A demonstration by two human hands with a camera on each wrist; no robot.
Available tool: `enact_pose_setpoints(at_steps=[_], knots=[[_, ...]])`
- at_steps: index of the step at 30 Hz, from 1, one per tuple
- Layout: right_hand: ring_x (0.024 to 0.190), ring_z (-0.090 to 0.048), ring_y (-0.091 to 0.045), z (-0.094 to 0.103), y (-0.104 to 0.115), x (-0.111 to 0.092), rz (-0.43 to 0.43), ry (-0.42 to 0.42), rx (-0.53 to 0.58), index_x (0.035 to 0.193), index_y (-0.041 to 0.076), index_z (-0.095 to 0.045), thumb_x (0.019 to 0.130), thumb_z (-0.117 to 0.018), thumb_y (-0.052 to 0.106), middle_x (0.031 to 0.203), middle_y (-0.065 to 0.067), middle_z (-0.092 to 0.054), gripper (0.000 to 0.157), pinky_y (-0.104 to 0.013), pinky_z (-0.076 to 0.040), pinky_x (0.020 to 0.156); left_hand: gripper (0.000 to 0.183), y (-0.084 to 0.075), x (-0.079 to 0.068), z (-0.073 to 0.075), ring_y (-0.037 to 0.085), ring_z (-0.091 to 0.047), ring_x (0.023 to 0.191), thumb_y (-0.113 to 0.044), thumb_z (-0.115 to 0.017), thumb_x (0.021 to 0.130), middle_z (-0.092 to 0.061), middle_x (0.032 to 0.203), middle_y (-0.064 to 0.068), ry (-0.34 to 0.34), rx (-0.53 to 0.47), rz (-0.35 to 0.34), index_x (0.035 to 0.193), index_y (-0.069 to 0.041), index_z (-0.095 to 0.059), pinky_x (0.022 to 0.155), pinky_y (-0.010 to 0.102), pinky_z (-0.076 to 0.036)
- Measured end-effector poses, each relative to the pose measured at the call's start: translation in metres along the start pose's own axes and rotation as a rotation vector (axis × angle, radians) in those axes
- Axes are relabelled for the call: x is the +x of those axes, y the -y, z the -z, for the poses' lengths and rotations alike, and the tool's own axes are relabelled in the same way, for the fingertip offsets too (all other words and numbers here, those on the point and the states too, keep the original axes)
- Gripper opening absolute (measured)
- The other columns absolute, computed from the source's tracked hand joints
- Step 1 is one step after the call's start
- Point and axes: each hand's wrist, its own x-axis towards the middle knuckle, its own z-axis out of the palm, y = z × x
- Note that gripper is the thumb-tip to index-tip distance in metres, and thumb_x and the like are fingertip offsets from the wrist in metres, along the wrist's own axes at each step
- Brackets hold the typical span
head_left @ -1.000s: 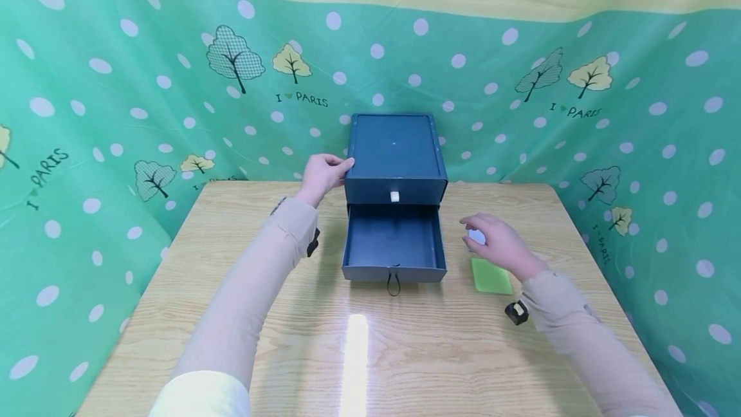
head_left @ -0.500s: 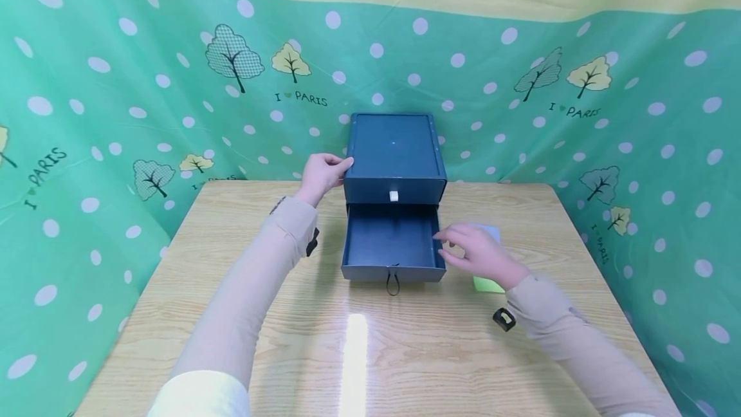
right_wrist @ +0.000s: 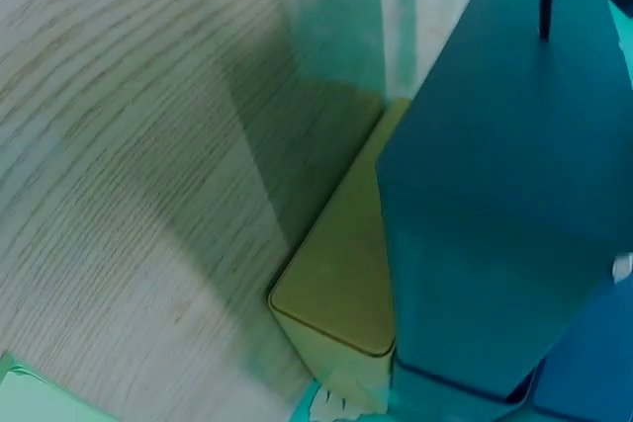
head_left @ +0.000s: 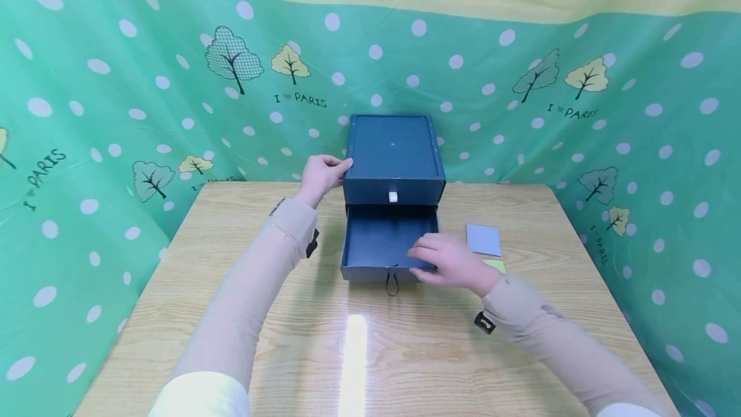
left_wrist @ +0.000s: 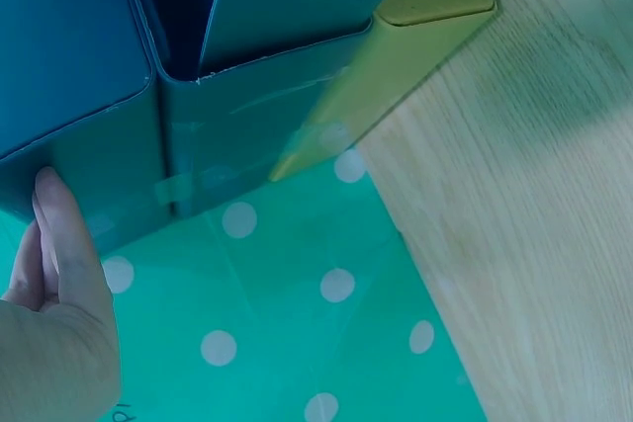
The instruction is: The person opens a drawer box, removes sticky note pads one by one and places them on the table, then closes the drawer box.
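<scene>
A dark blue drawer cabinet [head_left: 392,147] stands at the back of the table. Its lower drawer [head_left: 373,240] is pulled out with nothing in it, and a black loop [head_left: 392,285] hangs from the drawer's front. The upper drawer, with a white knob [head_left: 393,197], is closed. My left hand [head_left: 322,176] touches the cabinet's left side, fingers fairly straight; the left wrist view shows this hand [left_wrist: 64,284] against the side wall. Over the drawer's right front corner is my right hand [head_left: 448,261], its fingers loosely bent and holding nothing. The right wrist view shows no hand.
A light blue square pad [head_left: 483,239] lies right of the cabinet, with a green pad [head_left: 494,265] partly behind my right hand. A yellowish box [right_wrist: 341,274] sits beneath the pulled-out drawer. A polka-dot cloth [head_left: 173,82] hangs behind and beside the table.
My right hand has moved left from above the pads to the drawer's right front corner, uncovering the blue pad. The left hand and drawer have stayed in place.
</scene>
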Motion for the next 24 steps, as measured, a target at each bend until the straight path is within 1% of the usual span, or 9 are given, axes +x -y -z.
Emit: enact_pose_setpoints(at_steps=[4,7,11,14,16,18,21,24], knots=[[0.075,-0.059,-0.012,-0.004,0.006,0.006,0.077,0.016,-0.042,0.093,0.009,-0.068,0.076,-0.078,0.025,0.085,0.002,-0.065,0.025,-0.023,-0.053,0.066,0.035,0.001,0.002,0.000,0.021,-0.066,0.089,-0.029,-0.066,0.090,-0.062,0.104,0.012,-0.004,-0.006,0.004,0.109,0.000,-0.067,0.087,0.036,-0.056],[0.075,-0.058,-0.011,-0.006,0.011,0.010,0.139,0.038,-0.079,0.093,0.011,-0.068,0.074,-0.080,0.029,0.086,0.003,-0.065,0.029,-0.023,-0.052,0.066,0.035,0.002,0.002,0.000,0.020,-0.066,0.088,-0.029,-0.066,0.090,-0.062,0.104,0.012,-0.003,-0.004,0.003,0.109,0.000,-0.067,0.086,0.035,-0.057],[0.077,-0.057,-0.011,-0.011,0.014,0.015,0.240,0.040,-0.149,0.094,0.013,-0.068,0.076,-0.078,0.035,0.087,0.004,-0.064,0.030,-0.023,-0.048,0.065,0.035,0.002,0.002,0.000,0.020,-0.066,0.089,-0.029,-0.066,0.090,-0.063,0.106,0.012,-0.002,-0.002,0.003,0.110,0.000,-0.067,0.086,0.034,-0.057],[0.079,-0.056,-0.012,-0.014,0.016,0.017,0.317,0.038,-0.208,0.096,0.014,-0.067,0.076,-0.078,0.036,0.089,0.004,-0.064,0.031,-0.024,-0.045,0.066,0.035,0.002,0.002,0.000,0.019,-0.066,0.088,-0.029,-0.066,0.090,-0.063,0.105,0.012,-0.003,-0.004,0.001,0.110,0.000,-0.067,0.086,0.034,-0.057],[0.081,-0.056,-0.012,-0.017,0.018,0.017,0.353,0.057,-0.231,0.097,0.015,-0.067,0.076,-0.078,0.036,0.090,0.004,-0.064,0.031,-0.023,-0.045,0.067,0.035,0.002,0.003,0.000,0.019,-0.065,0.088,-0.029,-0.066,0.090,-0.062,0.104,0.011,-0.004,-0.006,-0.001,0.109,0.000,-0.067,0.088,0.036,-0.056],[0.082,-0.056,-0.011,-0.019,0.021,0.017,0.376,0.086,-0.251,0.098,0.017,-0.066,0.078,-0.077,0.035,0.091,0.005,-0.064,0.029,-0.023,-0.045,0.068,0.035,0.002,0.003,0.000,0.019,-0.064,0.089,-0.029,-0.066,0.090,-0.062,0.104,0.011,-0.006,-0.006,-0.002,0.109,0.000,-0.067,0.089,0.038,-0.056],[0.082,-0.055,-0.010,-0.021,0.025,0.017,0.398,0.134,-0.289,0.098,0.019,-0.067,0.084,-0.071,0.032,0.091,0.007,-0.065,0.021,-0.022,-0.044,0.069,0.035,0.002,0.003,0.000,0.020,-0.064,0.090,-0.029,-0.066,0.090,-0.062,0.104,0.011,-0.007,0.000,0.001,0.109,0.000,-0.067,0.090,0.038,-0.055],[0.081,-0.055,-0.010,-0.022,0.028,0.016,0.412,0.159,-0.318,0.097,0.020,-0.067,0.087,-0.067,0.028,0.090,0.008,-0.065,0.013,-0.022,-0.043,0.068,0.035,0.002,0.003,-0.001,0.020,-0.064,0.092,-0.029,-0.066,0.090,-0.062,0.106,0.011,-0.008,0.006,0.006,0.109,-0.001,-0.067,0.090,0.038,-0.055]])
